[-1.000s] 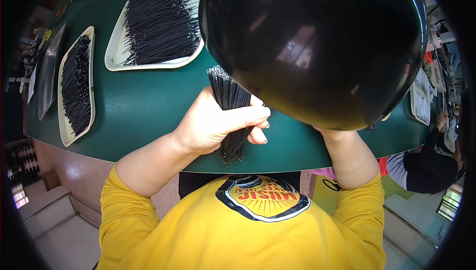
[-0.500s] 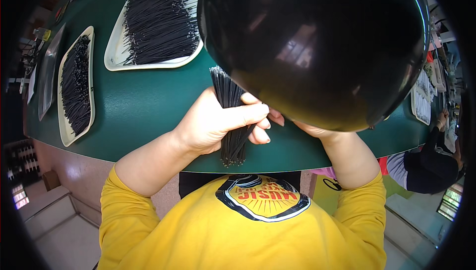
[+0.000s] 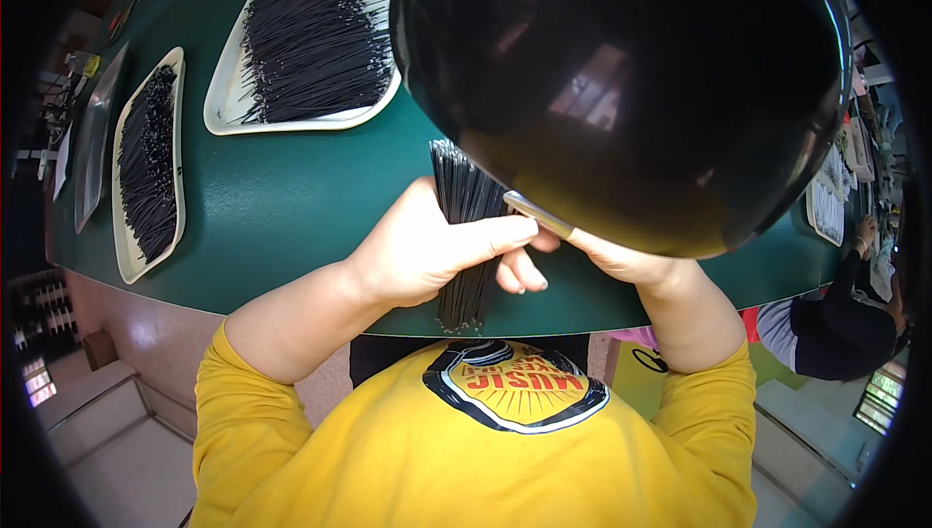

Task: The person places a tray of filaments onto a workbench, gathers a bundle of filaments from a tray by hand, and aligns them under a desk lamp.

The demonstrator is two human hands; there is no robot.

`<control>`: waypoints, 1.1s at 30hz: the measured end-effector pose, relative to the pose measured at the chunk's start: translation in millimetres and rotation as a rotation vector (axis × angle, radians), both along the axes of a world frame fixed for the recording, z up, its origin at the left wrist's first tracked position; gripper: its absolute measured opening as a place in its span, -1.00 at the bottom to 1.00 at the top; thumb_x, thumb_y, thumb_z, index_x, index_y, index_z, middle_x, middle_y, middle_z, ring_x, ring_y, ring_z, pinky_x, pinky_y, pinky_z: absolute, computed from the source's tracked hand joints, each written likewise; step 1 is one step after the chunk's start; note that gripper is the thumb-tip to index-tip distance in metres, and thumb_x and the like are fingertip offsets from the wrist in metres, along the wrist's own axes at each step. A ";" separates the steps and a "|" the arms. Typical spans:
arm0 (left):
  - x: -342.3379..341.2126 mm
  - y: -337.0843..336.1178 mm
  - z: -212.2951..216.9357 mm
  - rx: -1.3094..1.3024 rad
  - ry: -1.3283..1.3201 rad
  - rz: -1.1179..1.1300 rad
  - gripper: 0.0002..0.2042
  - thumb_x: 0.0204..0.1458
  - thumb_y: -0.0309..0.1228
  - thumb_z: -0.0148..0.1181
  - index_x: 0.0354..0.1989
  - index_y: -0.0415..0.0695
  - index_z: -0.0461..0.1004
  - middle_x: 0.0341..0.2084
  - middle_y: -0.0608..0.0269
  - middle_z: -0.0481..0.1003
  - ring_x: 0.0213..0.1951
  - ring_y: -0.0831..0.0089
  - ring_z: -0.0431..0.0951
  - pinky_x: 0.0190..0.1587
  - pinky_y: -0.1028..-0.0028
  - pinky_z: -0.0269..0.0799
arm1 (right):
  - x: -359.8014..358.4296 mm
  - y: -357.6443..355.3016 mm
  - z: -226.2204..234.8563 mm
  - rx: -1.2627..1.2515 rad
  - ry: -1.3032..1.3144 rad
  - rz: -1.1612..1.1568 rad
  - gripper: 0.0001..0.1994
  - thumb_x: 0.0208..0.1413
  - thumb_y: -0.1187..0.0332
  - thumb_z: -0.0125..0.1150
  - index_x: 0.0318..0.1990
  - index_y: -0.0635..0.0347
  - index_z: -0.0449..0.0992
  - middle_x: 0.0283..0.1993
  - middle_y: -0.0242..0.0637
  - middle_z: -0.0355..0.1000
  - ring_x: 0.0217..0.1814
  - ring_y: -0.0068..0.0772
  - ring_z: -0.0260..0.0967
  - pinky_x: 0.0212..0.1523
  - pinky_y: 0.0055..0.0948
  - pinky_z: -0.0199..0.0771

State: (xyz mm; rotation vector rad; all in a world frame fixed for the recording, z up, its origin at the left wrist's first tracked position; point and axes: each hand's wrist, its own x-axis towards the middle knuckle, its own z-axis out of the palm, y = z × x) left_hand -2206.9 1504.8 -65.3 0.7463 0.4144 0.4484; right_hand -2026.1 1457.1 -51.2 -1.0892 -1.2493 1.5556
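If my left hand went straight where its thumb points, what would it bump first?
Probably your right hand, just past the thumb of your left hand; the depth between them is unclear.

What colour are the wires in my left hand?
The wires are black with silvery tips, seen in the head view.

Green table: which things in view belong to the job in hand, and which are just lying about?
Likely part of the work:
bundle of black wires, gripped in the left hand
right hand, partly hidden behind the black dome
large tray and narrow tray, both holding similar wires

Apparently just lying about:
greyish tray, far left
small yellow item, far left
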 end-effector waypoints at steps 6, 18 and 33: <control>-3.8 2.3 3.3 -0.167 -0.051 0.061 -0.90 -0.06 -0.54 0.14 -0.54 -0.29 0.40 -0.68 0.17 0.44 -0.61 0.47 0.52 -0.54 0.61 0.45 | 13.7 -2.2 -44.3 0.361 -0.242 -0.219 -0.78 -0.10 0.61 0.15 -0.22 0.36 0.41 -0.25 -0.19 0.43 -0.23 -0.36 0.39 -0.20 -0.49 0.39; -5.1 7.5 2.2 -0.328 -0.127 -0.011 -0.86 0.00 -0.48 0.08 -0.54 -0.27 0.40 -0.69 0.21 0.43 -0.64 0.52 0.46 -0.54 0.60 0.42 | 6.3 -1.7 -8.8 0.782 -0.411 -0.284 -0.67 -0.24 0.64 0.24 -0.21 0.38 0.39 -0.23 -0.17 0.41 -0.20 -0.33 0.39 -0.17 -0.49 0.39; -7.6 8.5 -1.7 -0.353 -0.156 -0.085 -0.90 0.01 -0.50 0.07 -0.49 -0.28 0.38 -0.64 0.20 0.43 -0.62 0.49 0.49 -0.55 0.59 0.42 | 5.1 6.0 -10.4 0.366 -0.306 -0.047 -0.69 -0.19 0.63 0.25 -0.20 0.37 0.42 -0.22 -0.21 0.43 -0.20 -0.39 0.38 -0.15 -0.48 0.38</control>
